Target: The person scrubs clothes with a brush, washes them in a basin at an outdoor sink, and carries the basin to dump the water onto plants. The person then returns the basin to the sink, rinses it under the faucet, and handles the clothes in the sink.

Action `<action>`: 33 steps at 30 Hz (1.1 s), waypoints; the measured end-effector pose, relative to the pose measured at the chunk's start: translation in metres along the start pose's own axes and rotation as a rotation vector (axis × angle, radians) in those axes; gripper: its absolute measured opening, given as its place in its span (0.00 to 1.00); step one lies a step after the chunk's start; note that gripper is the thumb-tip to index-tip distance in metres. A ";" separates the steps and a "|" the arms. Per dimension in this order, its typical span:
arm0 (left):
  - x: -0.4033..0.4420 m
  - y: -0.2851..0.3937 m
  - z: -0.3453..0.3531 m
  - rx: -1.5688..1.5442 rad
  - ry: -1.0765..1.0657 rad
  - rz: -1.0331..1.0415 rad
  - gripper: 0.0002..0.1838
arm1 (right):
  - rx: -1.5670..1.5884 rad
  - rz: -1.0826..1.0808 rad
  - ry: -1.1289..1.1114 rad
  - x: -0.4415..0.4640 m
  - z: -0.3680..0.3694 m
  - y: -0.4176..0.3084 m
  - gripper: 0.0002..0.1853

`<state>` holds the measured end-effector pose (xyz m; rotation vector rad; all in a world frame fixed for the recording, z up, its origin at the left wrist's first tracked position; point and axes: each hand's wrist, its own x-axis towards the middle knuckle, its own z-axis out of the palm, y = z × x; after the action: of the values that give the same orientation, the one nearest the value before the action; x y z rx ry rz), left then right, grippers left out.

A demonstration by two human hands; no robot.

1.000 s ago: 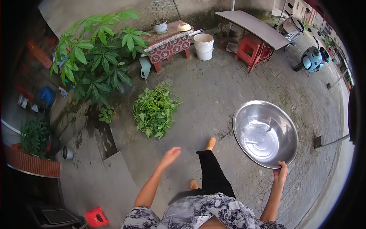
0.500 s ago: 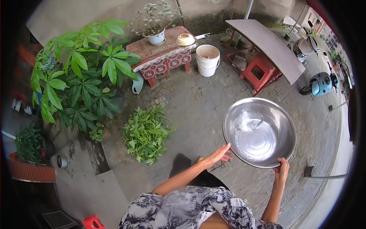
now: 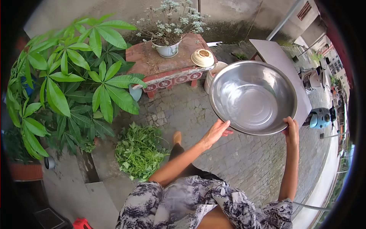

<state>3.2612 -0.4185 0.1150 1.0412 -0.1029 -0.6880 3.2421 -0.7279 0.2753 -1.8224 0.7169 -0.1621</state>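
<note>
A wide, shiny stainless steel basin (image 3: 251,101) is held up in front of me, tilted so that its inside shows. My right hand (image 3: 291,128) grips its lower right rim, fingers wrapped round the edge. At the lower left rim is my left hand (image 3: 216,133), thumb side against the edge and its other fingers partly below the basin. Bright reflections cover the metal, and I cannot tell whether any water is inside. To the left, a heap of green leafy stems (image 3: 140,150) lies on the paving.
Large leafy plants (image 3: 72,76) crowd the left. A red-brown bench (image 3: 141,57) bears a potted plant (image 3: 166,49) and an upturned bowl (image 3: 203,58). Behind the basin stand a partly hidden white bucket (image 3: 209,80) and a grey table (image 3: 274,55). A blue scooter (image 3: 319,118) is at right.
The basin and both hands have risen in view, and the basin now covers much of the bucket and table. My view has shifted, and a foot now shows beside the green heap.
</note>
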 end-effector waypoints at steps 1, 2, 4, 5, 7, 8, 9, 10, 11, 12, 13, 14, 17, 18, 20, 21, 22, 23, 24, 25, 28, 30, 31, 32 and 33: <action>0.016 0.025 -0.017 -0.003 0.029 0.032 0.30 | -0.038 -0.011 -0.018 0.022 0.026 -0.030 0.09; 0.030 0.049 -0.034 -0.029 0.069 0.052 0.28 | -0.059 -0.040 0.019 0.043 0.055 -0.056 0.10; 0.051 0.094 -0.068 -0.061 0.123 0.093 0.27 | -0.032 -0.079 0.003 0.078 0.109 -0.097 0.11; 0.064 0.113 -0.086 -0.076 0.150 0.108 0.26 | 0.014 -0.099 -0.051 0.095 0.136 -0.118 0.12; 0.097 0.131 -0.127 -0.148 0.200 0.126 0.24 | 0.017 -0.180 -0.060 0.106 0.195 -0.166 0.12; 0.110 0.143 -0.144 -0.171 0.194 0.148 0.25 | -0.009 -0.186 -0.137 0.135 0.213 -0.179 0.12; 0.121 0.152 -0.157 -0.174 0.207 0.151 0.25 | -0.034 -0.192 -0.217 0.160 0.229 -0.185 0.12; 0.131 0.160 -0.169 -0.178 0.221 0.158 0.26 | -0.042 -0.170 -0.217 0.177 0.243 -0.189 0.12; 0.139 0.168 -0.180 -0.183 0.237 0.169 0.26 | -0.050 -0.152 -0.219 0.192 0.257 -0.194 0.11; 0.145 0.173 -0.188 -0.137 0.244 0.159 0.27 | -0.057 -0.134 -0.221 0.204 0.268 -0.195 0.11; 0.151 0.172 -0.194 -0.101 0.242 0.158 0.27 | -0.049 -0.117 -0.227 0.216 0.272 -0.190 0.10; 0.159 0.168 -0.197 -0.065 0.242 0.154 0.28 | -0.041 -0.098 -0.232 0.228 0.268 -0.180 0.10; 0.163 0.163 -0.187 0.017 0.246 0.151 0.30 | 0.019 0.015 -0.203 0.247 0.247 -0.136 0.07; 0.161 0.156 -0.181 0.045 0.252 0.142 0.30 | 0.084 0.049 -0.250 0.260 0.235 -0.108 0.06; 0.156 0.137 -0.170 0.092 0.242 0.132 0.29 | 0.183 0.150 -0.300 0.274 0.203 -0.052 0.04; 0.153 0.125 -0.165 0.113 0.224 0.132 0.28 | 0.217 0.216 -0.303 0.272 0.187 -0.026 0.06; 0.152 0.112 -0.162 0.134 0.205 0.129 0.28 | 0.266 0.193 -0.264 0.266 0.172 0.001 0.07; 0.153 0.093 -0.159 0.114 0.150 0.117 0.26 | 0.313 0.176 -0.221 0.253 0.157 0.025 0.09; 0.148 0.084 -0.154 0.166 0.114 0.068 0.25 | 0.340 0.177 -0.190 0.233 0.145 0.037 0.09; 0.144 0.076 -0.150 0.217 0.075 0.020 0.24 | 0.369 0.177 -0.158 0.211 0.134 0.044 0.10; 0.142 0.040 -0.131 0.148 -0.065 0.036 0.24 | 0.249 0.208 0.016 0.161 0.107 0.040 0.07; 0.145 0.020 -0.118 0.115 -0.137 -0.006 0.23 | 0.147 0.202 0.138 0.147 0.091 0.034 0.04; 0.148 0.009 -0.111 0.098 -0.173 -0.023 0.23 | 0.116 0.199 0.151 0.144 0.081 0.033 0.04; 0.151 -0.002 -0.104 0.105 -0.178 -0.028 0.22 | 0.083 0.196 0.162 0.143 0.070 0.029 0.05; 0.150 0.005 -0.102 0.193 -0.217 -0.046 0.21 | 0.049 0.194 0.171 0.141 0.057 0.025 0.05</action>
<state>3.4215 -0.4244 0.0301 1.1531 -0.3394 -0.8444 3.3717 -0.7632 0.1991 -1.6951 0.9971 -0.2076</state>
